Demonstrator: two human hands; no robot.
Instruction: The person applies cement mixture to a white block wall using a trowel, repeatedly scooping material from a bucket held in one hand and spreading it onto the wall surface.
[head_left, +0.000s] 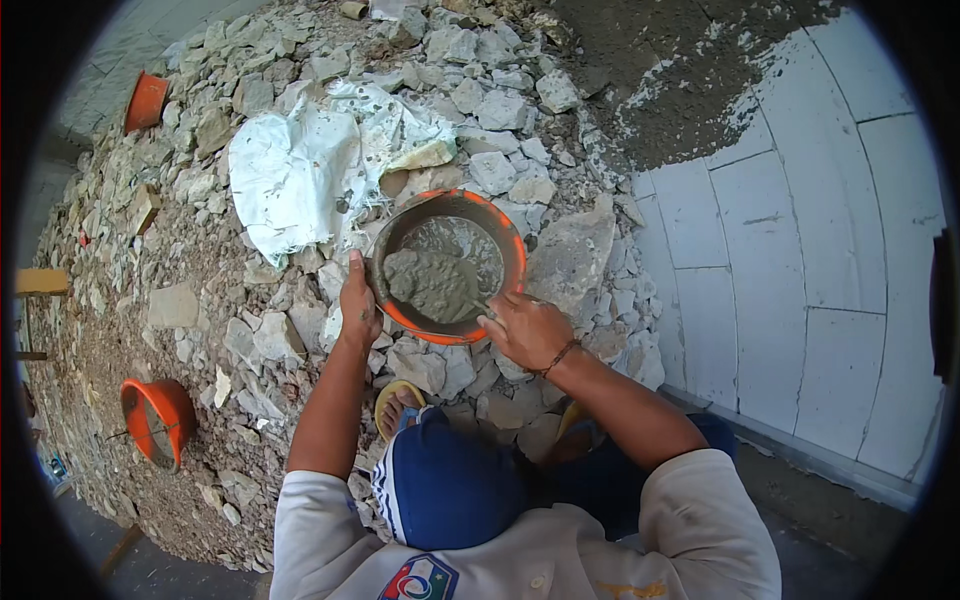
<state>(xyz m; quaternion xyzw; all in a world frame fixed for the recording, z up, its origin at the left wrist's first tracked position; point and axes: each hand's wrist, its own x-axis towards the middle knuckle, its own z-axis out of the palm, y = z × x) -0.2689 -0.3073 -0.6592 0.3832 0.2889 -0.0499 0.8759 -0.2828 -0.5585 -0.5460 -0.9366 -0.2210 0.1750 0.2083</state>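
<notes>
The left hand point(359, 305) is set against the outer left side of an orange bucket point(520, 250), one digit pointing up along the wall; the curl of the other fingers is hidden, so how far the hand is open cannot be told. The right hand point(532, 330) is at the bucket's lower right rim with its fingers curled in, apparently around a small tool point(483, 308), though very little of that tool shows between the fingers and the mortar. A dark bracelet point(563, 354) circles the right wrist.

The bucket lies between the two hands, its mouth facing up toward the view and its rim smeared grey. Inside, a lumpy heap of grey mortar point(432, 285) fills the lower part, with wetter, shinier mix above it.

Below the bucket are the person's feet, one in a yellow sandal point(383, 408), on broken rubble point(275, 338). A flat stone slab point(575, 255) lies just right of the bucket, and a torn white sack point(300, 185) is spread up and to its left. Farther left are a second orange bucket point(178, 405) and, higher up, an orange container point(147, 103). On the right stands a pale block wall point(760, 250), its upper part coated with wet grey plaster point(690, 75).
</notes>
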